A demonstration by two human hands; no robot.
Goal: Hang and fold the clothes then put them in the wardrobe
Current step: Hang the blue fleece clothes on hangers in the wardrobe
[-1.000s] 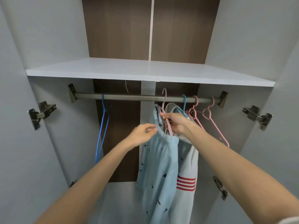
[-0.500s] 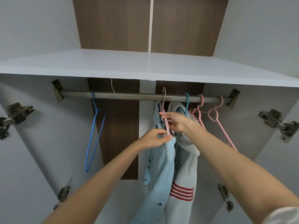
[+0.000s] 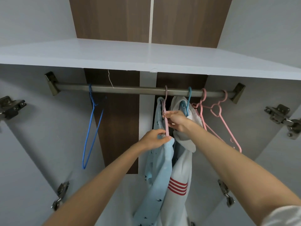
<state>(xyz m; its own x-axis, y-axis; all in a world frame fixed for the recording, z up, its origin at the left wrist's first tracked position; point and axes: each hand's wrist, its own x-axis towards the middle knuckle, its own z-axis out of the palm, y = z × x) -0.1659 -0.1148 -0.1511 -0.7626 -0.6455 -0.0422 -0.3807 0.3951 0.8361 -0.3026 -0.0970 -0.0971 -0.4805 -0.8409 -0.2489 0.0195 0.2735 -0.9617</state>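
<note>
A light blue garment (image 3: pixel 160 167) with small dark bird prints hangs from a pink hanger (image 3: pixel 166 111) hooked on the wardrobe rail (image 3: pixel 130 89). My left hand (image 3: pixel 154 138) pinches the garment's top edge at the lower end of the hanger's arm. Higher up, my right hand (image 3: pixel 176 121) grips the pink hanger's arm. Just to the right, a white garment with red stripes (image 3: pixel 180 175) hangs on a teal hanger (image 3: pixel 188 103).
An empty blue wire hanger (image 3: pixel 91 128) hangs at the rail's left. Two empty pink hangers (image 3: pixel 218 115) hang at the rail's right. A white shelf (image 3: pixel 114 54) spans above the rail. Door hinges (image 3: pixel 280 115) stick out on both sides.
My left hand moved right and took hold of the blue garment's edge at the pink hanger. My head came closer to the wardrobe and tilted up.
</note>
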